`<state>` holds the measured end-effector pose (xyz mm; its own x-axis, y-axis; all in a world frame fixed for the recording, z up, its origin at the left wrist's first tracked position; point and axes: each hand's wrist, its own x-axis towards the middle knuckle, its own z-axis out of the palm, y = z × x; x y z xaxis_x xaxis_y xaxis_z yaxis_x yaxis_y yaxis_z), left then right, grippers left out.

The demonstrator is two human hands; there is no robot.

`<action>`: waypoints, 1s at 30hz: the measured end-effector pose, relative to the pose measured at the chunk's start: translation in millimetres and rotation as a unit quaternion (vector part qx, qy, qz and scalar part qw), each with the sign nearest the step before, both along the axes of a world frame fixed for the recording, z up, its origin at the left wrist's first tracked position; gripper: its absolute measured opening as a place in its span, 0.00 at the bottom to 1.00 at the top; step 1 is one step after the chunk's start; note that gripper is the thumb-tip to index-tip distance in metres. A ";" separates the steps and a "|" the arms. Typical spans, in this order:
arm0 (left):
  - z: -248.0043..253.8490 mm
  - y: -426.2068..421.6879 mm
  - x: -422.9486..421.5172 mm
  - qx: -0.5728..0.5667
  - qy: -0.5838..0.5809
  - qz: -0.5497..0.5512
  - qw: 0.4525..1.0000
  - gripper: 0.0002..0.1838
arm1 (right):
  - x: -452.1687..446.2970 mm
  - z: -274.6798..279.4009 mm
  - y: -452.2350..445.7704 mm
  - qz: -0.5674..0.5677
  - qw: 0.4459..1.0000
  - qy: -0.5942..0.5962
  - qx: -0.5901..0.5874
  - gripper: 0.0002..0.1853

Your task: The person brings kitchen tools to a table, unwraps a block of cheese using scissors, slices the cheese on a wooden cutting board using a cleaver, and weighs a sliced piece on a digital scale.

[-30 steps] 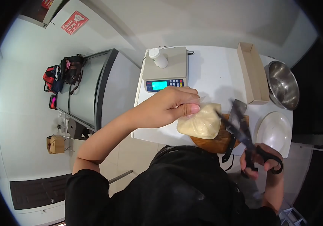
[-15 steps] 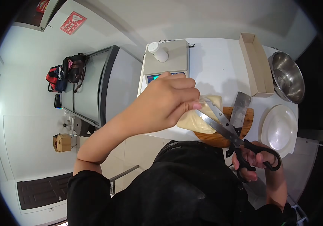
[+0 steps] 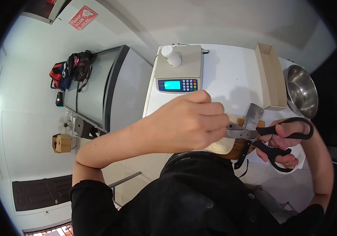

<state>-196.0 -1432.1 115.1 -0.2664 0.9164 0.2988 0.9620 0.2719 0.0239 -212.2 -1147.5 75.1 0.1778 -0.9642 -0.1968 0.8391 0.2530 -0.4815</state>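
Note:
My left hand [image 3: 194,126] is closed in a pinch over a pale yellow block in clear plastic wrap [image 3: 221,147]. The fingertips and the part of the wrap they grip are mostly hidden behind the hand. My right hand [image 3: 288,137] holds black-handled kitchen scissors [image 3: 242,134], with thumb and fingers through the loops. Their blades point left and reach behind my left fingers, so the tips are hidden. Underneath, the block rests at a round wooden board [image 3: 240,148]. A cleaver [image 3: 254,114] lies across that board, its black handle toward me.
A digital scale [image 3: 194,70] with a white bottle [image 3: 171,56] on it stands at the table's back left. Toward the right are a long cardboard box [image 3: 270,76], a steel bowl [image 3: 302,92] and a white plate [image 3: 301,160], partly covered by my right hand.
My left hand has shifted right and down, over the wrapped block. The scissors have risen and turned nearly level, their blades now closer together. My right hand has moved up and right.

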 end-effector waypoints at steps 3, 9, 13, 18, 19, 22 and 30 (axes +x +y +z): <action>-1.7 2.2 -1.1 0.025 0.008 -0.019 0.999 0.05 | -16.3 37.7 -12.6 0.063 0.984 0.111 0.123 0.36; 1.1 -2.4 -12.8 0.005 -0.031 -0.010 0.999 0.06 | -44.4 55.6 -25.5 0.097 0.974 0.122 0.166 0.33; -0.5 -9.8 -21.6 0.034 -0.080 0.013 0.996 0.07 | -54.0 47.7 -26.8 0.103 0.973 0.137 0.155 0.32; -2.6 -20.9 -24.1 0.075 -0.124 0.069 0.987 0.07 | -53.7 36.3 -9.3 0.078 0.978 0.154 0.114 0.36; -5.0 -22.3 -23.5 0.075 -0.125 0.069 0.987 0.07 | -51.1 35.3 -3.7 0.070 0.981 0.149 0.103 0.37; -19.4 -25.5 -17.7 0.129 -0.099 0.115 0.980 0.06 | -48.9 15.9 20.5 0.064 0.987 0.124 0.081 0.43; -83.8 -6.7 28.4 0.398 -0.075 0.256 0.878 0.11 | -5.1 -16.6 31.1 -0.008 0.996 -0.077 0.039 0.43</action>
<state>-167.6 -1438.8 31.2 -0.6744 0.1823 0.7156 0.6877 0.5079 0.5187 -217.4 -1116.4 58.5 0.1966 -0.9500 -0.2424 0.9057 0.2707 -0.3262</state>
